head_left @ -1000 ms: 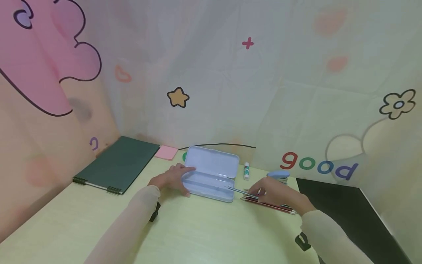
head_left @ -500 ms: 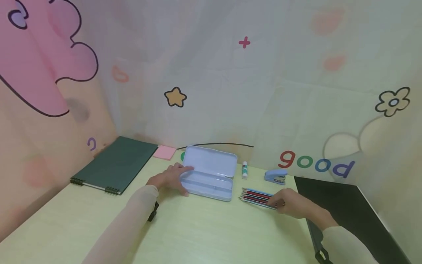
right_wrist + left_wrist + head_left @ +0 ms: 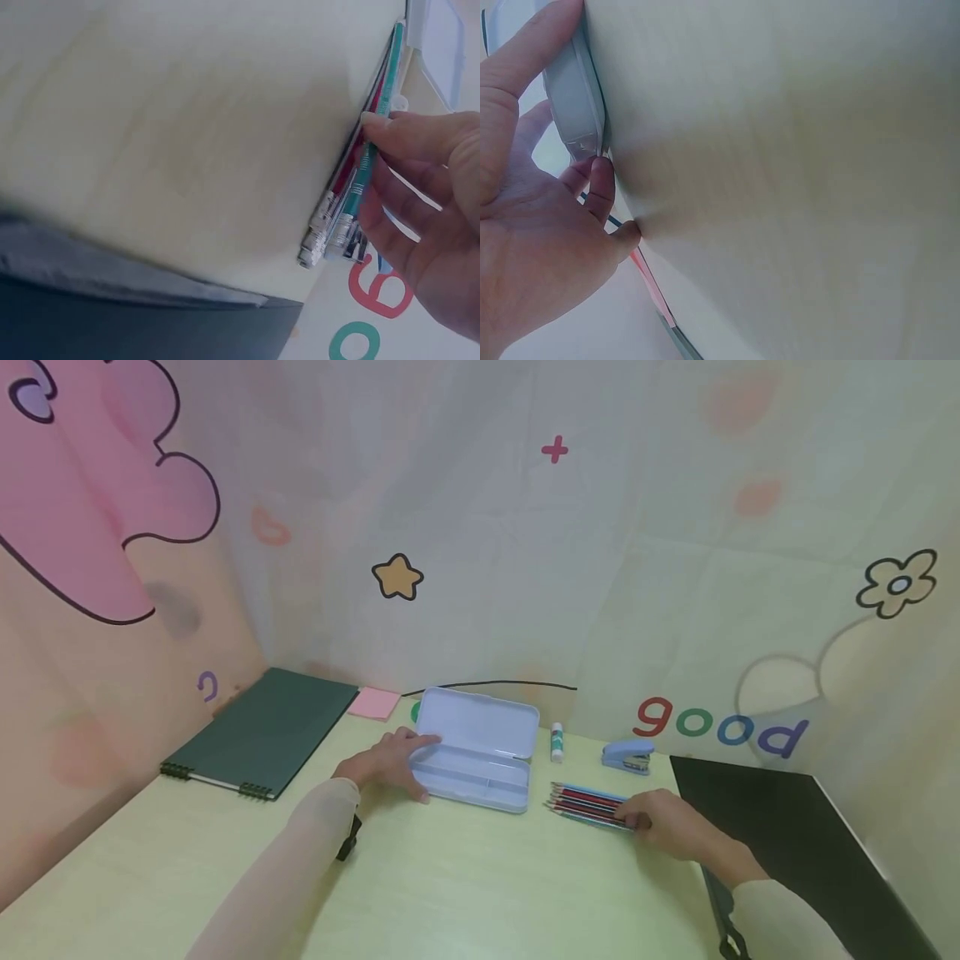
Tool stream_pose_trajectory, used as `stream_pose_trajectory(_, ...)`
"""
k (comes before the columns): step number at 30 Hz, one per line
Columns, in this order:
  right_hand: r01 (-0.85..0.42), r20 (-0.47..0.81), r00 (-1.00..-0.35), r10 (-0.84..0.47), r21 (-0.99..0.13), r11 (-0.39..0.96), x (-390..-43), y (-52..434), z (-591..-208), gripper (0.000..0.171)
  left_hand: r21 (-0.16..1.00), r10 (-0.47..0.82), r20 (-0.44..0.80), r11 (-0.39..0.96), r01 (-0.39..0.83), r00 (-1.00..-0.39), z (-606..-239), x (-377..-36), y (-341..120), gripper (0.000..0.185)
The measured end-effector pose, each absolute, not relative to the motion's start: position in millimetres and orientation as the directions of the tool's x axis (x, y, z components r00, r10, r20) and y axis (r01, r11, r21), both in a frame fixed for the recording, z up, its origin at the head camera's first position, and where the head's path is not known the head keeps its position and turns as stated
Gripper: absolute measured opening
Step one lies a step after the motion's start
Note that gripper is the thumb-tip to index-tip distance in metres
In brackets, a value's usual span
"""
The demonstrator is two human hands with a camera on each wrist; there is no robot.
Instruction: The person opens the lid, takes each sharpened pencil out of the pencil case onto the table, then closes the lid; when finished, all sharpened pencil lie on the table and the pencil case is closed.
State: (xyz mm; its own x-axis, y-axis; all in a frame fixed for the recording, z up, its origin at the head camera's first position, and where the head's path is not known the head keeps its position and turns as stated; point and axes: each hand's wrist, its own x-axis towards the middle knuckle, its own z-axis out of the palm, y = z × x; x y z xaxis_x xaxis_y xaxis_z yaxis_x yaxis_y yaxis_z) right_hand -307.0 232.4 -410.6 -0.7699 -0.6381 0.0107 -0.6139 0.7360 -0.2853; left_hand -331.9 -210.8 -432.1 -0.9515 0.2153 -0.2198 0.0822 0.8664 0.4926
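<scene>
An open light-blue pencil case (image 3: 474,762) lies on the pale table (image 3: 465,885), its lid tipped back. My left hand (image 3: 390,764) holds the case's left end between thumb and fingers. The left wrist view shows those fingers (image 3: 592,184) against the case's edge (image 3: 574,97). A bunch of several red, black and teal pencils (image 3: 587,802) lies right of the case. My right hand (image 3: 663,825) is at their eraser ends. In the right wrist view the thumb lies on the teal pencil (image 3: 367,161), with the fingers (image 3: 397,217) curled beside the bunch.
A glue stick (image 3: 557,742) and a blue stapler (image 3: 627,756) stand behind the pencils. A black mat (image 3: 780,827) covers the right side. A green spiral notebook (image 3: 262,731) and pink sticky notes (image 3: 373,703) lie at the back left. Printed cloth walls close in behind.
My right hand has drawn back from the case's right end, where it held a pencil, to the eraser ends of the bunch. The stapler now shows. The left hand has not moved.
</scene>
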Motion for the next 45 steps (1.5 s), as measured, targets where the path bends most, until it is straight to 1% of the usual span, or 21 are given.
stream_pose_trajectory(3, -0.628, 0.062, -0.768, -0.637, -0.269, 0.731, -307, 231, -416, 0.023, 0.494, 0.214, -0.219, 0.866, 0.081, -0.952, -432, -332, -211, 0.098)
stream_pose_trajectory(6, -0.602, 0.082, -0.794, -0.603, -0.252, 0.758, -306, 228, -420, 0.019, 0.499, 0.221, -0.215, 0.862, 0.088, -0.951, -433, -332, -211, 0.098)
stream_pose_trajectory(10, -0.544, 0.088, -0.838, -0.539, -0.218, 0.81, -306, 224, -422, 0.019, 0.502, 0.222, -0.211, 0.86, 0.089, -0.952, -435, -333, -211, 0.098)
stream_pose_trajectory(14, -0.509, 0.098, -0.86, -0.501, -0.211, 0.834, -307, 221, -421, 0.02, 0.501, 0.222, -0.209, 0.861, 0.091, -0.952, -435, -334, -212, 0.099)
stream_pose_trajectory(17, -0.496, 0.095, -0.868, -0.488, -0.235, 0.836, -310, 217, -418, 0.02, 0.496, 0.225, -0.206, 0.863, 0.097, -0.952, -432, -333, -213, 0.099)
stream_pose_trajectory(20, -0.472, 0.101, -0.88, -0.464, -0.295, 0.831, -317, 208, -413, 0.023, 0.494, 0.215, -0.203, 0.865, 0.089, -0.955, -430, -332, -215, 0.099)
stream_pose_trajectory(23, -0.462, 0.132, -0.885, -0.447, -0.373, 0.805, -329, 193, -407, 0.03, 0.497, 0.22, -0.188, 0.862, 0.101, -0.957, -430, -332, -217, 0.099)
stream_pose_trajectory(27, -0.453, 0.154, -0.889, -0.432, -0.438, 0.777, -346, 162, -401, 0.042, 0.514, 0.245, -0.182, 0.85, 0.12, -0.952, -433, -333, -217, 0.099)
stream_pose_trajectory(32, -0.442, 0.16, -0.894, -0.419, -0.472, 0.763, -368, 116, -394, 0.058, 0.518, 0.237, -0.186, 0.849, 0.109, -0.954, -434, -333, -213, 0.099)
stream_pose_trajectory(35, -0.46, 0.184, -0.886, -0.426, -0.47, 0.753, -380, 95, -394, 0.063, 0.518, 0.235, -0.184, 0.848, 0.109, -0.954, -435, -333, -212, 0.099)
stream_pose_trajectory(39, -0.442, 0.179, -0.895, -0.409, -0.489, 0.752, -390, 77, -396, 0.066, 0.517, 0.232, -0.192, 0.85, 0.102, -0.954, -436, -333, -211, 0.099)
stream_pose_trajectory(45, -0.426, 0.163, -0.898, -0.408, -0.548, 0.72, -393, 65, -392, 0.063, 0.501, 0.21, -0.206, 0.862, 0.082, -0.956, -436, -332, -213, 0.098)
